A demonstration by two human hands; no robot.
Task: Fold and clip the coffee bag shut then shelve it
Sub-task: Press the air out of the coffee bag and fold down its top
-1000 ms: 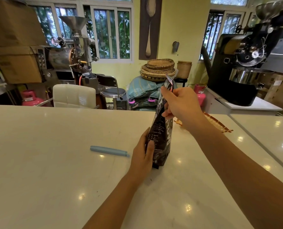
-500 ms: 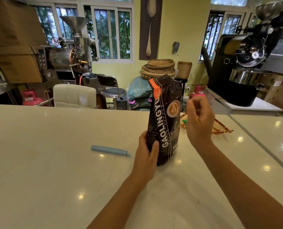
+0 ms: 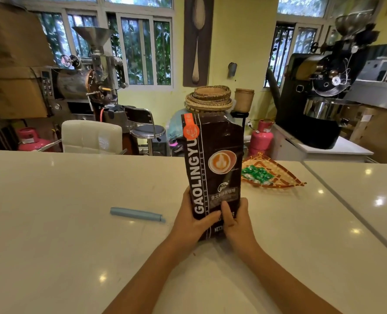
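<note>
**A:** Status on the coffee bag [image 3: 212, 168]?

**B:** Bag stood upright on the bench [image 3: 52, 223], front label facing the camera. Left hand [image 3: 193, 219] wrapped the lower left edge, thumb across the front. Right hand [image 3: 235, 219] wrapped the lower right edge, thumb also on the front. Both were grasping the bag near its base, thumbs nearly touching.

**A:** Top folded?

**B:** No. Top edge stood tall and unrolled, well above both hands. Couldn't tell from this angle whether the mouth was open or pressed flat.

**A:** Clip?

**B:** Blue clip [image 3: 137, 214] lay flat on the bench, off to the left of the left hand, apart from it and the bag. Untouched, not on the bag.

**A:** So progress?

**B:** My read: early. Bag squared up and steadied, nothing more. Left to do: fold the top down, fetch the clip, clamp it over the fold, shelve it. No shelf was in view.

**A:** Anything nearby in the way?

**B:** Woven tray [image 3: 285, 177] with green sweets sat beyond the right hand, clear of the bag.
</note>
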